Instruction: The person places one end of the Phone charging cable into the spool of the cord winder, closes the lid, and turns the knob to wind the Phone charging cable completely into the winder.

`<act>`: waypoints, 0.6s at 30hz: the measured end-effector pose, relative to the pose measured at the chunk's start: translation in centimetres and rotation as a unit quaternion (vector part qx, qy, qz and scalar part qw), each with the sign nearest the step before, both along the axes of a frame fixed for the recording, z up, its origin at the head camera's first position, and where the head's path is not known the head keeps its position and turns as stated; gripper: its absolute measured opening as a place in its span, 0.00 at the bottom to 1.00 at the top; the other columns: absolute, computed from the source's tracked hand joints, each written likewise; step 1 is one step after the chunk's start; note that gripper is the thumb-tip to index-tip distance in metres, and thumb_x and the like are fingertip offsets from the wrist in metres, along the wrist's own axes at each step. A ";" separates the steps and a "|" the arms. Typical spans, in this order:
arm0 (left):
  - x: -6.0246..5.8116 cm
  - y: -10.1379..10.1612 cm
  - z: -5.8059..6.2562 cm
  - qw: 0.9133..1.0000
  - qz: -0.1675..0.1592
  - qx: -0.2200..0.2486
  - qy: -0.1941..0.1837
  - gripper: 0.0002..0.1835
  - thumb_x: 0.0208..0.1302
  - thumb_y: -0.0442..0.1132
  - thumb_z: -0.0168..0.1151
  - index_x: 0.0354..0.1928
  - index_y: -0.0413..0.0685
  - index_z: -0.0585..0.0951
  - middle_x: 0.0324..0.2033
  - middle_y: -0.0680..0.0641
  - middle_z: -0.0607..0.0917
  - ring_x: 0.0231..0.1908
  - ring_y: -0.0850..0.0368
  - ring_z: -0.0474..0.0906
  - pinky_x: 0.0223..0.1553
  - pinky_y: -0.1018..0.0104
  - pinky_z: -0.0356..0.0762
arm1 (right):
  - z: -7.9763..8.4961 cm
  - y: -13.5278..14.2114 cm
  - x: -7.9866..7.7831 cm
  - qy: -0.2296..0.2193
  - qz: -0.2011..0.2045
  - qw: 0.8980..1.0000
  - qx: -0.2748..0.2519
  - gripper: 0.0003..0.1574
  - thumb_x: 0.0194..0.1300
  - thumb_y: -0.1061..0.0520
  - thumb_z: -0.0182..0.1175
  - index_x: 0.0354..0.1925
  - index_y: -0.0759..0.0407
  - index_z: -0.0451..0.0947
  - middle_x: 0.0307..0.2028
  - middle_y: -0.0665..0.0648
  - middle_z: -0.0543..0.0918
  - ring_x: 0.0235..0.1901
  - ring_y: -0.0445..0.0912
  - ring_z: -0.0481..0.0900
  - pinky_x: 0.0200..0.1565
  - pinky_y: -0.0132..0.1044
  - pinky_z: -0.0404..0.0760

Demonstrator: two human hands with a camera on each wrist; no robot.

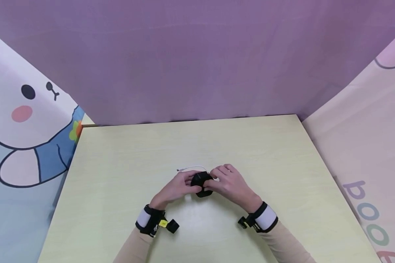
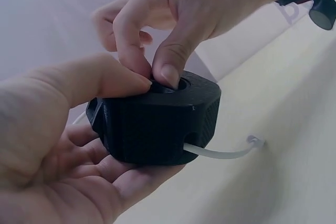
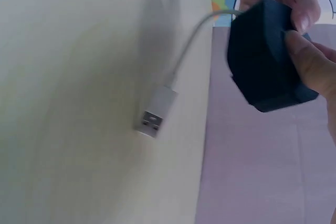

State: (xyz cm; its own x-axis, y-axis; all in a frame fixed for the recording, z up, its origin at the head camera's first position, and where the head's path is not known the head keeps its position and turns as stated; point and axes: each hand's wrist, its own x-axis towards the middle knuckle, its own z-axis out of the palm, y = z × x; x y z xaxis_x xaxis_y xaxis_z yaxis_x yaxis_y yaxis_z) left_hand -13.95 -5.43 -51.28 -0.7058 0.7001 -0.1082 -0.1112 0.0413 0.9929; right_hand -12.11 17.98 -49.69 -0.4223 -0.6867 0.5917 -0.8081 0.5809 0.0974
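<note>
Over the middle of the table, my left hand [image 1: 176,189] holds a black, many-sided cable winder [image 1: 202,178]. Its thumb presses on the top edge and its fingers support the underside, as the left wrist view shows. From above, my right hand [image 1: 233,187] pinches with thumb and forefinger inside the round opening on top; what lies between those fingertips is hidden. A white cable [image 2: 218,154] comes out through a slot in the winder's side. In the right wrist view a USB plug [image 3: 159,106] hangs at a cable end, its metal mouth facing the camera.
A pale wooden table [image 1: 128,153] lies beneath both hands. Behind it hangs a purple cloth [image 1: 197,65]. Printed curtains, one with a cartoon animal [image 1: 36,117], flank the left and right sides. Each wrist wears a strap [image 1: 266,218] with a small camera.
</note>
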 end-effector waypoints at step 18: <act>0.2 0.6 -1.3 0.997 0.057 0.050 -0.011 0.29 0.65 0.30 0.62 0.67 0.33 0.68 0.59 0.33 0.77 0.54 0.48 0.80 0.52 0.63 0.80 | -2.1 -0.7 0.4 -0.013 -0.058 0.990 -0.130 0.11 0.58 0.44 0.69 0.33 0.48 0.86 0.27 0.49 0.71 0.27 0.45 0.68 0.33 0.39 0.66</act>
